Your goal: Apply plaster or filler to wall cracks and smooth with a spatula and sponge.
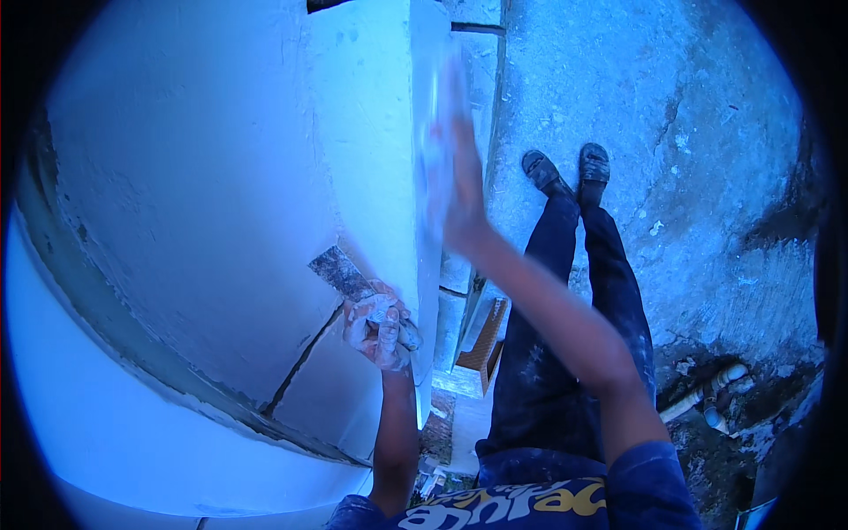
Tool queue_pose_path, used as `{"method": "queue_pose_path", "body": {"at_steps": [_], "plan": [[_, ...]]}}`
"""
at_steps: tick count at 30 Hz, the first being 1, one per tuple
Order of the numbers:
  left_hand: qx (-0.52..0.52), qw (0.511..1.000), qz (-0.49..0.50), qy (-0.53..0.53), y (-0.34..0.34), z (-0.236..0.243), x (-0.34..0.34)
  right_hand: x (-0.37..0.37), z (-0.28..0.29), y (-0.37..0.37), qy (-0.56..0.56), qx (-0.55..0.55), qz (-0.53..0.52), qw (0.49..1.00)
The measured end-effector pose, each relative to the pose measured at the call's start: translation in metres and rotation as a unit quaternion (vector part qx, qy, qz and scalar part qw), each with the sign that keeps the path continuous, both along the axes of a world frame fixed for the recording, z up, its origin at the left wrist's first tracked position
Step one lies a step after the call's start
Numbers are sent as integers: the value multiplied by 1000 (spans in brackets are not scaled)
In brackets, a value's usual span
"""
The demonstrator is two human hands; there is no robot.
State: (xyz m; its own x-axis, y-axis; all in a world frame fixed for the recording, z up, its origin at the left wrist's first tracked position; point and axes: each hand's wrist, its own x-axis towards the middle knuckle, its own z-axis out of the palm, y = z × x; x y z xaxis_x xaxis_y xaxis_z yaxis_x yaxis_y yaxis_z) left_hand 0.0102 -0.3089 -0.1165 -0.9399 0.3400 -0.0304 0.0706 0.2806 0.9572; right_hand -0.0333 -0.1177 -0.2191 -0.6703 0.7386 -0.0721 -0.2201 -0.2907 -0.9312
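My left hand, coated in white paste, is closed around the handle of a putty knife. Its flat, smeared blade points up and to the left over the pale plastered surface. Along the right edge of the white plastered block, my right hand is stretched forward and smeared by motion. A whitish blur lies between that hand and the block's side face, so I cannot make out whether it holds something.
A dark gap crosses the surface left of my left hand. A brown patterned piece stands below the block. On the right are the rough concrete floor, my slippered feet and pale pipe pieces.
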Motion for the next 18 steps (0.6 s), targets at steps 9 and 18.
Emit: {"method": "queue_pose_path", "body": {"at_steps": [9,18], "plan": [[-5,1000,-19,-18,1,2,0,-19,-17,43,41,43,-69,996],[-7,1000,-26,-3,-6,3,-2,-17,13,29,-24,-108,-66,992]]}}
